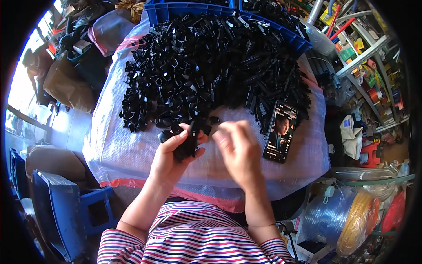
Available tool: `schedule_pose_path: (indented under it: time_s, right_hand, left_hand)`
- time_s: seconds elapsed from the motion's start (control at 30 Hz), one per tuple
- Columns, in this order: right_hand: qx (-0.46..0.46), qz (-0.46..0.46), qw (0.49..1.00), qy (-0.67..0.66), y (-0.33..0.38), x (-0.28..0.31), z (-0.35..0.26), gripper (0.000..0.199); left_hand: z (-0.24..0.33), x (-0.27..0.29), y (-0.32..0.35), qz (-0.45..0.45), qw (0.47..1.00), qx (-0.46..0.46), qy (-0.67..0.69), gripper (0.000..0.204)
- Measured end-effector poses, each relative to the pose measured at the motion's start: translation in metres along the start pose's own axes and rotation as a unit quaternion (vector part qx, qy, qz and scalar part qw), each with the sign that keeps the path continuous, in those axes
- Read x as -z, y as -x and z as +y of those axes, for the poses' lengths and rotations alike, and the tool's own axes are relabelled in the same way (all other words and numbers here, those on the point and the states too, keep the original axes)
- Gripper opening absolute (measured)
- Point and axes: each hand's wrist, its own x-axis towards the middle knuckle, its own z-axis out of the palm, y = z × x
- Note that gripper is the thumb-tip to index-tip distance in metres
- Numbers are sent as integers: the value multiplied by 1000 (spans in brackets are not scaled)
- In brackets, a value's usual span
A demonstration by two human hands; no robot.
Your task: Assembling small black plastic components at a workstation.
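My left hand [172, 152] is closed around a bunch of small black plastic parts [188, 145], thumb on top. Their exact kind is too dark to make out. To its right, my right hand [237, 145] hovers over the near part of the table, blurred by motion, with its fingers curled; whether anything is between them does not show. One loose black piece [214, 120] lies just beyond the hands. A big heap of black plastic parts [198, 66] spreads over the far side, short bent pieces at left and longer narrow ones at right.
White woven sheeting [118, 154] with a red edge covers the table. A phone [280, 132] playing a video lies at right against the heap. Blue crates [189, 9] stand behind. A blue stool [94, 211] is at lower left, wrapped hose coils [334, 215] at lower right, cluttered shelves [365, 57] at far right.
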Motion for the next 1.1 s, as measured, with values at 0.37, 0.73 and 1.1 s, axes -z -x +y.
schedule_pose_path:
  time_s: [0.37,0.73,1.1]
  right_hand:
    - [-15,-79,976,200,-31,-3,64,18]
    - [-65,-88,981,159,-17,-3,59,32]
    - [-54,-73,989,113,-25,2,73,30]
  left_hand:
    - [44,8,-40,-70,994,62,62,31]
    - [196,-115,-257,-39,990,-124,-55,25]
    - [152,-115,-234,-238,802,-279,-471,19]
